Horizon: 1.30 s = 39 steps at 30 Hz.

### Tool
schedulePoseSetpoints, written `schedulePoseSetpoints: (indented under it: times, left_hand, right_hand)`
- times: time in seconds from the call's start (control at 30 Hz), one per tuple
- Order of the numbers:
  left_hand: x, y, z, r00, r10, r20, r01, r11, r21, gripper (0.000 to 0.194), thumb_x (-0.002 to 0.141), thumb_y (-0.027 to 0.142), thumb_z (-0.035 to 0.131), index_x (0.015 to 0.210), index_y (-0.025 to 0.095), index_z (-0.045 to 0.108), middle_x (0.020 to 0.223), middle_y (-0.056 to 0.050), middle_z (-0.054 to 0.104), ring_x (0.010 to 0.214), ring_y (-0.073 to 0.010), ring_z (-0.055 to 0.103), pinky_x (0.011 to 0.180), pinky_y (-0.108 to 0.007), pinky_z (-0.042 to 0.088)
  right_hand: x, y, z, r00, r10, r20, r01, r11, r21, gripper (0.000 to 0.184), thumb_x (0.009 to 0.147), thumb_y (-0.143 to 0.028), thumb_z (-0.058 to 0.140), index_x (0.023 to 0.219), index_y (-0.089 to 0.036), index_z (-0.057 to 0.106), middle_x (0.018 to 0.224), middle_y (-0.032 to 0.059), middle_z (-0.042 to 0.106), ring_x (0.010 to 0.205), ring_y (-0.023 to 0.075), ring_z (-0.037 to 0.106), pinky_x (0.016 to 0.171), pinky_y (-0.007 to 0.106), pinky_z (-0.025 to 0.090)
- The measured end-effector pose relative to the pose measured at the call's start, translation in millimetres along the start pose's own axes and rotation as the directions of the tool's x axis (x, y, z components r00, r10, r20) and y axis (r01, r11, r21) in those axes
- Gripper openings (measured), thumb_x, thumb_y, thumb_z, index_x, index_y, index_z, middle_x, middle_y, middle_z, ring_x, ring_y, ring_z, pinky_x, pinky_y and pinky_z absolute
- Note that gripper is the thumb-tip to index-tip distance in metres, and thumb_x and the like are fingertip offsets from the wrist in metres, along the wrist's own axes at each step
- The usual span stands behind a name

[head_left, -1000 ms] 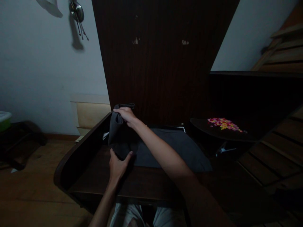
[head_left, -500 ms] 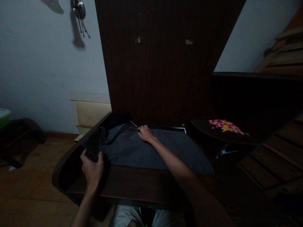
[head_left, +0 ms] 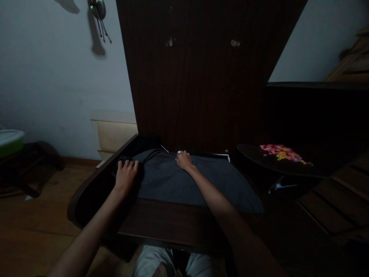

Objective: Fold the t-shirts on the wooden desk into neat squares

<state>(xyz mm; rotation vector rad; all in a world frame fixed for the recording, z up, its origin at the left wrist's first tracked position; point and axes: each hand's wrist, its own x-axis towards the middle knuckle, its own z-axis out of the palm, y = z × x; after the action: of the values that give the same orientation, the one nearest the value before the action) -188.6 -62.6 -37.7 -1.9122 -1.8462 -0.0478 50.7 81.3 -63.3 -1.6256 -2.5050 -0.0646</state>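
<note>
A dark grey cloth [head_left: 170, 181] lies spread over the dark wooden desk [head_left: 167, 221], its left end folded into a bunch. My left hand [head_left: 126, 175] rests on that bunched end, fingers curled over the fold and the thumb hidden. At the cloth's back edge, my right hand [head_left: 183, 159] has its fingers bent down on the fabric. Something small and white shows by its fingertips, too little of it to name. The underside of both hands is out of sight.
A raised wooden side [head_left: 95, 184] bounds the desk on the left, a tall dark panel [head_left: 196, 88] at the back. Colourful small pieces [head_left: 284, 152] lie on a rounded shelf [head_left: 259, 161] to the right. A green tub [head_left: 11, 142] stands far left.
My left hand has moved up and right onto the cloth's left end, its spread fingers now curled over the fold. The right hand remains at the back edge. The view has shifted slightly.
</note>
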Motion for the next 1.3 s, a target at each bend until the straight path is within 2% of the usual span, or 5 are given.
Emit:
schedulePoseSetpoints:
  times: [0.17,0.43,0.63,0.8,1.3]
  left_hand:
    - [12.1,-25.2,-11.4,1.0,-0.001,0.008,0.002,0.996,-0.093,0.029,0.082,0.012,0.042,0.089,0.009,0.069,0.087,-0.024,0.069,0.1,-0.0381,0.062,0.085,-0.046,0.046]
    - [53.3,-67.6,-27.5,0.948,-0.268,-0.175,0.147,0.851,-0.504,0.042,0.092,0.025,0.029,0.127,0.008,0.042,0.093,-0.018,0.065,0.079,-0.0294,0.065,0.071,-0.04,0.048]
    - [91.4,-93.1,-19.6,0.981,-0.162,-0.105,0.064,0.785,-0.616,0.029,0.086,0.032,0.04,0.108,0.019,0.055,0.096,-0.011,0.065,0.089,-0.0251,0.064,0.079,-0.036,0.048]
    - [109.5,-108.9,-21.1,0.996,0.06,0.062,0.007,0.658,-0.753,0.06,0.073,0.049,0.057,0.125,0.019,0.05,0.095,-0.007,0.067,0.084,-0.0232,0.065,0.074,-0.034,0.052]
    - [130.8,-117.6,-50.1,0.924,0.082,0.374,0.121,0.864,-0.489,0.011,0.058,0.023,0.074,0.065,0.017,0.069,0.062,0.003,0.065,0.067,-0.0167,0.057,0.066,-0.023,0.041]
  right_hand:
    - [-0.4,-0.3,7.8,0.999,0.008,-0.048,-0.008,1.0,0.006,0.032,0.097,-0.024,0.043,0.121,-0.013,0.059,0.124,0.0178,0.06,0.117,0.0264,0.048,0.093,0.038,0.038]
    - [1.8,-3.2,11.7,0.984,0.093,-0.151,-0.088,0.996,0.034,0.031,0.095,-0.024,0.045,0.117,-0.011,0.061,0.122,0.0201,0.058,0.113,0.0277,0.049,0.092,0.039,0.037]
    - [6.0,-0.4,13.9,0.989,0.108,-0.101,-0.106,0.994,0.022,0.032,0.096,-0.028,0.047,0.12,-0.014,0.062,0.123,0.0191,0.058,0.115,0.027,0.049,0.093,0.038,0.035]
    - [7.8,0.7,8.9,0.992,0.119,-0.046,-0.118,0.993,0.011,0.033,0.098,-0.03,0.045,0.123,-0.014,0.06,0.125,0.0195,0.058,0.118,0.0265,0.049,0.096,0.038,0.034]
    - [0.3,4.7,13.8,0.992,0.066,-0.104,-0.069,0.997,-0.023,0.036,0.098,-0.031,0.044,0.122,-0.011,0.061,0.124,0.0211,0.058,0.115,0.0284,0.049,0.093,0.04,0.037]
